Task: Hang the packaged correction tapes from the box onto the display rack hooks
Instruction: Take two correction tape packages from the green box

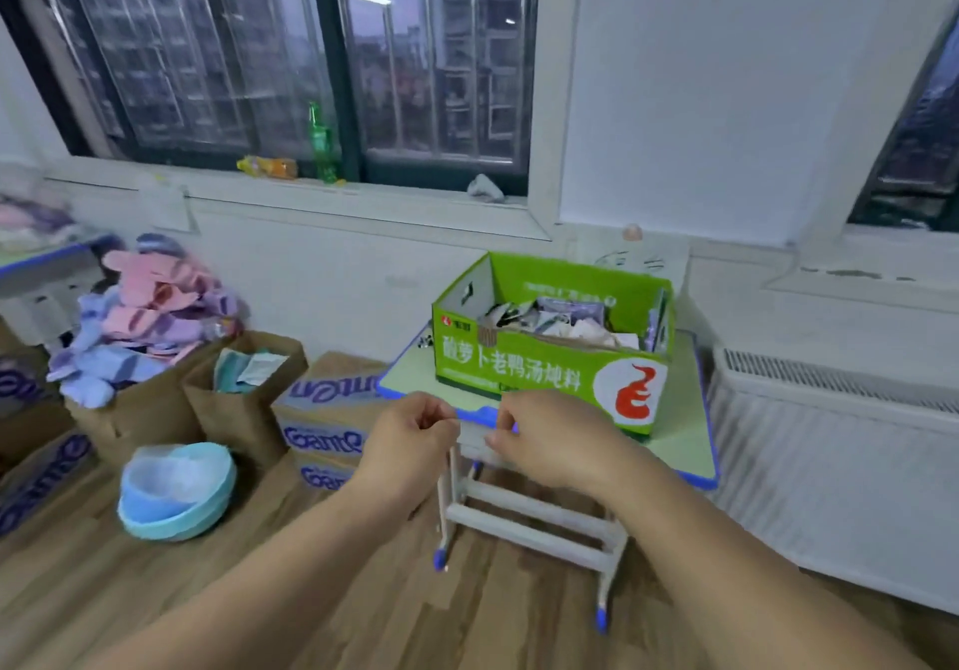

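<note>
Fingers curled in on both my left hand and my right hand, thumbs against forefingers; in the head view I could make out nothing held between them, though blur left a thin item uncertain. The hands hung close together, just before the near edge of the small pale-green desk with blue trim. On it stood the open green cardboard box with white lettering, and the packaged correction tapes lay jumbled inside, touched by neither hand. No display rack showed. To pick well, I judged I should reach over the front wall, uncurl one hand, take a single packet by its top edge with the hang hole left free, and steady the box with the other
</note>
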Demonstrator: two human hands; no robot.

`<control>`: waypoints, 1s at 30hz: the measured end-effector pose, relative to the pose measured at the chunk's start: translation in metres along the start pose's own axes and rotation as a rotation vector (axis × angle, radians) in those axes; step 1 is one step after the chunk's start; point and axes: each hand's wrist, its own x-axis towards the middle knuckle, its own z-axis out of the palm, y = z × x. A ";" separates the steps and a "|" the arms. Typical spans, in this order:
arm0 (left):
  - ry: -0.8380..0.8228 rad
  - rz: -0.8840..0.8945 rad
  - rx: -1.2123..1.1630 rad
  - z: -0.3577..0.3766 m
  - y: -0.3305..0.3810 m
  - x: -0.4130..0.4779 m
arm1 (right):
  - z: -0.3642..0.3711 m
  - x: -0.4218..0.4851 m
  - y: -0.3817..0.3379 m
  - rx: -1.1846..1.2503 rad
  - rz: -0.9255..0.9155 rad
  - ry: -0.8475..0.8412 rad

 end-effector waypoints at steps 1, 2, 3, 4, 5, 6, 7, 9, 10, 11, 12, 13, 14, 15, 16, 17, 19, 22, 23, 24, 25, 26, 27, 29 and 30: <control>-0.011 0.012 -0.009 0.002 -0.001 0.025 | -0.003 0.022 0.004 0.003 0.014 0.002; -0.024 0.025 -0.016 0.005 -0.002 0.051 | -0.005 0.044 0.009 0.008 0.031 0.006; -0.046 0.038 -0.016 0.008 -0.002 0.077 | -0.008 0.067 0.014 0.017 0.056 0.010; -0.078 0.049 -0.015 0.012 -0.002 0.103 | -0.012 0.088 0.020 0.021 0.085 0.009; -0.118 0.059 -0.014 0.018 0.000 0.127 | -0.016 0.108 0.027 0.020 0.116 0.009; -0.157 0.070 -0.010 0.024 0.003 0.150 | -0.021 0.127 0.036 0.019 0.150 0.016; -0.187 0.081 -0.006 0.031 0.007 0.172 | -0.026 0.144 0.046 0.027 0.188 0.032; -0.221 0.086 -0.004 0.047 0.016 0.214 | -0.036 0.172 0.069 0.054 0.252 0.068; -0.238 0.082 -0.002 0.057 0.019 0.231 | -0.041 0.184 0.082 0.057 0.279 0.074; -0.264 0.081 0.000 0.067 0.021 0.246 | -0.043 0.194 0.096 0.055 0.310 0.064; -0.295 0.084 0.009 0.076 0.022 0.260 | -0.044 0.206 0.112 0.052 0.344 0.053; -0.326 0.085 0.021 0.086 0.022 0.274 | -0.044 0.219 0.130 0.045 0.379 0.043; -0.351 0.082 0.038 0.095 0.022 0.288 | -0.042 0.233 0.150 0.026 0.413 0.035; -0.364 0.073 0.058 0.104 0.020 0.301 | -0.040 0.246 0.170 0.003 0.442 0.027; -0.363 0.062 0.078 0.111 0.018 0.313 | -0.037 0.259 0.188 -0.009 0.459 0.018; -0.354 0.046 0.098 0.118 0.016 0.325 | -0.033 0.271 0.205 -0.012 0.466 0.003; -0.346 0.007 0.143 0.131 0.012 0.345 | -0.022 0.294 0.236 -0.031 0.473 -0.030; -0.357 -0.063 0.214 0.147 0.004 0.367 | 0.002 0.317 0.273 -0.067 0.485 -0.153; -0.362 -0.089 0.228 0.152 0.002 0.374 | 0.008 0.323 0.281 -0.089 0.495 -0.184; -0.374 -0.113 0.243 0.155 -0.001 0.380 | 0.013 0.328 0.288 -0.112 0.498 -0.212; -0.391 -0.127 0.262 0.160 -0.003 0.386 | 0.019 0.332 0.294 -0.120 0.498 -0.227; -0.417 -0.130 0.293 0.163 -0.006 0.392 | 0.023 0.335 0.297 -0.124 0.502 -0.235; -0.451 -0.125 0.327 0.168 -0.009 0.398 | 0.028 0.337 0.300 -0.129 0.510 -0.245; -0.511 -0.122 0.366 0.176 -0.013 0.407 | 0.035 0.344 0.304 -0.150 0.493 -0.273; -0.538 -0.131 0.364 0.180 -0.014 0.412 | 0.033 0.347 0.303 -0.135 0.474 -0.311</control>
